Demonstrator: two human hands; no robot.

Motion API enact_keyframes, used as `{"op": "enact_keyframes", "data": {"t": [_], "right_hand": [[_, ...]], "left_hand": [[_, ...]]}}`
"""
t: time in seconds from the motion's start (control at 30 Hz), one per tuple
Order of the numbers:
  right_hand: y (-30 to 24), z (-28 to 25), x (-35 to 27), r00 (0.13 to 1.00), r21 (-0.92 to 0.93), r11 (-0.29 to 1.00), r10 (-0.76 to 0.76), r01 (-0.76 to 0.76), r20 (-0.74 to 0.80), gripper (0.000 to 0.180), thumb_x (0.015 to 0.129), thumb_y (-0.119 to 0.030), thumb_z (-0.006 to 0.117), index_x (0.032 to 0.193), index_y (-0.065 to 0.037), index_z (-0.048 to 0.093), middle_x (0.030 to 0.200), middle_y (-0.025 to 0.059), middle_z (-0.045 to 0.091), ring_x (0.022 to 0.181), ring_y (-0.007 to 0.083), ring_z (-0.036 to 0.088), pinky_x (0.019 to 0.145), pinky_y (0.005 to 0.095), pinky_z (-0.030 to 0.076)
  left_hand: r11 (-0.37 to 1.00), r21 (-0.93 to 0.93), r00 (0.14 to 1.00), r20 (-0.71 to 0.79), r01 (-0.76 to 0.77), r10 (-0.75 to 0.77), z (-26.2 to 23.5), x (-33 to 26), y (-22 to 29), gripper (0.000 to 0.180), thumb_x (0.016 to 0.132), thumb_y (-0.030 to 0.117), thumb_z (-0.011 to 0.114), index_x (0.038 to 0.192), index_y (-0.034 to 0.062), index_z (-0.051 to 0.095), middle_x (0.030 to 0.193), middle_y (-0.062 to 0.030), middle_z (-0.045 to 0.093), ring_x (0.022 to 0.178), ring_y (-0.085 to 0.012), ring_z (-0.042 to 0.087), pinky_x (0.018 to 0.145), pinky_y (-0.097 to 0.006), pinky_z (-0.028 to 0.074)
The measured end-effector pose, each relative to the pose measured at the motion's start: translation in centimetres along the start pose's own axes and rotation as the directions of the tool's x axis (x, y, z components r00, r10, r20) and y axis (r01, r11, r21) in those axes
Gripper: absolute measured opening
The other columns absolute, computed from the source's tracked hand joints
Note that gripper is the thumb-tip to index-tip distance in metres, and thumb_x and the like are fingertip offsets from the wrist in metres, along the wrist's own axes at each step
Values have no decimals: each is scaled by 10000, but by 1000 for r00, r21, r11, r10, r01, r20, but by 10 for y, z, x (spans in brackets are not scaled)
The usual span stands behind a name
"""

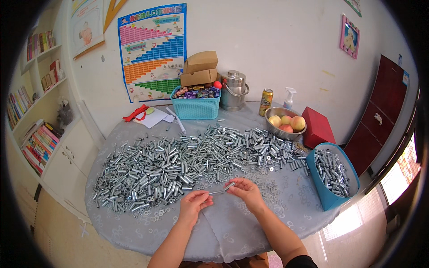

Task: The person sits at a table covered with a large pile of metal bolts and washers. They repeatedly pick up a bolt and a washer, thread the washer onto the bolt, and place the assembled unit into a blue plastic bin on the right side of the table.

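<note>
a: both hands are on one long metal bolt [222, 189], held low over the table [232, 236], just in front of the big pile of sleeves [187, 158].
b: left hand [194, 203] pinches the near end, fingers closed on it. right hand [245, 190] has fingertips closed round the far end, maybe on a small piece there too, too small to tell.
a: washers [286, 187] lie scattered all round the hands on the grey cloth.
b: and that's the risk, i'd say. a loose pinch and the bolt drops among the washers, or a small part slides off the end.
a: a stray elbow could also sweep sleeves off the near rim.
b: further out, a blue bin [333, 176] of finished-looking pieces on the right, a bowl of fruit [286, 121], a can [266, 102], a teal basket [196, 105] at the back.
</note>
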State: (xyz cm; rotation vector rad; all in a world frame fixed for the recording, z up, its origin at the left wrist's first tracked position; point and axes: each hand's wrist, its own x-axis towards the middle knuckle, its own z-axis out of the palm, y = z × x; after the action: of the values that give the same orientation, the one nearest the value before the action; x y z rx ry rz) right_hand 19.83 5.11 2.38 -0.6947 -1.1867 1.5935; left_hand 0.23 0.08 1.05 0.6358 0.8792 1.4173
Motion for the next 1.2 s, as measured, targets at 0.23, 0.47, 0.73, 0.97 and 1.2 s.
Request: {"op": "enact_keyframes", "data": {"t": [0.23,0.47,0.73,0.97,1.2], "right_hand": [[1,2,-2,999,-6,999,54,-54,7,206,829,-13,576,1034,-25,569,1032,104,608,918,155,584,825,277,482],[8,13,-7,995,-81,995,59,-52,82,196,799,10,607,992,-16,583,1024,93,612,930,149,581,818,271,476],[13,13,-9,992,-107,992,80,-69,100,233,794,17,614,1025,0,592,999,78,622,903,138,590,803,262,479],[-8,-3,3,974,-303,949,-140,81,-177,277,793,-65,644,1063,-19,605,930,42,633,795,86,564,713,225,464],[0,-35,2,960,-861,509,-250,19,-126,138,741,-126,671,862,-62,683,756,60,622,699,144,565,620,264,452]], "left_hand": [[999,-44,1000,22,8,-7,0,-1,0,135,810,13,592,927,-53,606,858,-157,625,754,-215,629,713,-314,547],[991,118,997,32,64,-68,9,-4,-3,235,812,24,601,1019,-86,583,884,-177,630,750,-219,642,692,-290,552],[986,161,996,74,29,-42,10,-7,-3,229,823,34,588,1014,-93,584,876,-171,632,730,-216,643,667,-288,553],[994,113,998,-60,4,3,5,-2,-2,195,831,35,574,1002,-56,591,903,-168,635,723,-189,635,679,-276,544],[998,57,997,-78,12,-7,2,-1,1,195,832,51,576,999,-49,583,911,-169,632,723,-195,634,684,-282,541]]}}
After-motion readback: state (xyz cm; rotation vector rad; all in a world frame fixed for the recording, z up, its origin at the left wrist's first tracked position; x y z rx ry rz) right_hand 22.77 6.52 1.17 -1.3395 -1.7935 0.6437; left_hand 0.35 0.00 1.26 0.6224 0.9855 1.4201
